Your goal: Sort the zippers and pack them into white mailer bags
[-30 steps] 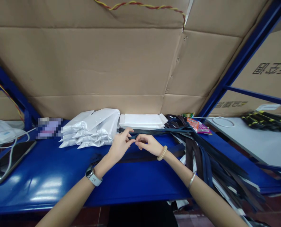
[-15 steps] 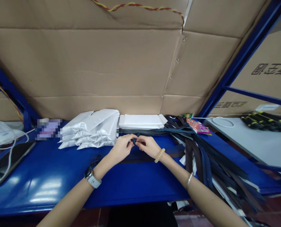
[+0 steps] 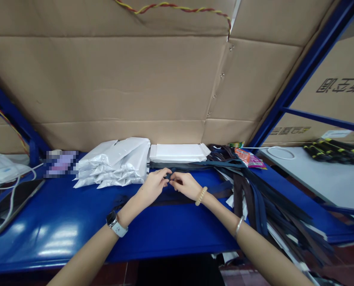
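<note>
My left hand [image 3: 155, 186] and my right hand [image 3: 187, 185] meet over the middle of the blue table [image 3: 84, 222]. Both pinch a small dark piece [image 3: 169, 176], mostly hidden by the fingertips; it looks like dark strip material. Under and behind the wrists a dark strip [image 3: 177, 195] lies across the table. Just beyond the hands is a stack of white flat packets [image 3: 179, 152], with a dark blue-green strip along its front edge. Silvery-white packages [image 3: 114, 161] are piled left of it.
Long dark strips [image 3: 263, 198] spread over the right side and hang off the front edge. Colourful snack packets [image 3: 250, 159] lie behind them. A tablet-like device [image 3: 14, 202] with a white cable is at far left. Cardboard [image 3: 120, 79] stands behind.
The fingertips have shifted slightly around the dark piece, and less of it shows between them. Both arms stay in almost the same place.
</note>
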`<state>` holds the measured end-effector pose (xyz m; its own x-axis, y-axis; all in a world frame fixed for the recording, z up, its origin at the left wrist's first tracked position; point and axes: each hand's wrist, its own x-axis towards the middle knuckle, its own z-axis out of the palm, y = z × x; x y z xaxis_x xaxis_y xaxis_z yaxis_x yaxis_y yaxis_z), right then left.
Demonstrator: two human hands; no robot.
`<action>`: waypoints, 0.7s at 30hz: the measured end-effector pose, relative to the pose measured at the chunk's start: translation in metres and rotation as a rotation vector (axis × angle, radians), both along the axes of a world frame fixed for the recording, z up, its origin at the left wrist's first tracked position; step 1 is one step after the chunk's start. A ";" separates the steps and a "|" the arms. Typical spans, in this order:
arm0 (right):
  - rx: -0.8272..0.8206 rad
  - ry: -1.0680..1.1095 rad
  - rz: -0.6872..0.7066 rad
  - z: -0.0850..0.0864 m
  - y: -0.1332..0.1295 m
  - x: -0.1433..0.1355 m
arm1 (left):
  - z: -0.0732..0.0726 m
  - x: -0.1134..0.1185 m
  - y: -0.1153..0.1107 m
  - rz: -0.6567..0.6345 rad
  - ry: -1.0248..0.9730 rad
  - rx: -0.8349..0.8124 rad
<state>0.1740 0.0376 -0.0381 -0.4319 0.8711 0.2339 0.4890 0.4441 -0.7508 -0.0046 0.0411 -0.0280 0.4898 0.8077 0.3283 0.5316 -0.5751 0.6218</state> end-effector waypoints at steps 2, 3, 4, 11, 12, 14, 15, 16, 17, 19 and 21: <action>0.019 -0.012 -0.005 0.001 0.000 0.000 | 0.000 0.000 -0.001 -0.023 -0.003 -0.015; 0.037 -0.020 -0.011 0.001 0.000 0.000 | 0.000 0.000 -0.001 -0.032 -0.008 -0.028; 0.055 -0.030 -0.019 0.001 0.001 0.000 | 0.000 0.000 -0.001 -0.038 -0.012 -0.042; 0.154 -0.180 -0.145 -0.004 0.003 0.001 | -0.001 0.001 -0.001 -0.035 0.016 -0.062; 0.168 -0.203 -0.164 -0.004 0.003 0.001 | -0.001 0.002 -0.001 -0.039 0.024 -0.058; 0.192 -0.241 -0.198 -0.002 0.002 0.001 | 0.000 0.003 -0.002 -0.048 0.046 -0.039; 0.201 -0.255 -0.211 -0.001 0.002 0.001 | 0.000 0.003 -0.003 -0.055 0.060 -0.023; 0.207 -0.265 -0.221 -0.001 0.001 0.001 | 0.001 0.004 -0.004 -0.064 0.075 -0.006; 0.211 -0.269 -0.230 0.000 0.001 0.000 | 0.001 0.004 -0.004 -0.073 0.089 0.011; 0.214 -0.263 -0.242 0.000 0.000 -0.001 | 0.002 0.005 -0.005 -0.085 0.102 0.035; 0.219 -0.247 -0.250 -0.001 0.001 -0.001 | 0.002 0.005 -0.005 -0.088 0.098 0.044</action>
<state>0.1726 0.0384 -0.0389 -0.2795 0.8976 0.3410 0.7558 0.4247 -0.4984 0.0001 0.0359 -0.0259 0.5898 0.7460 0.3091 0.5348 -0.6477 0.5427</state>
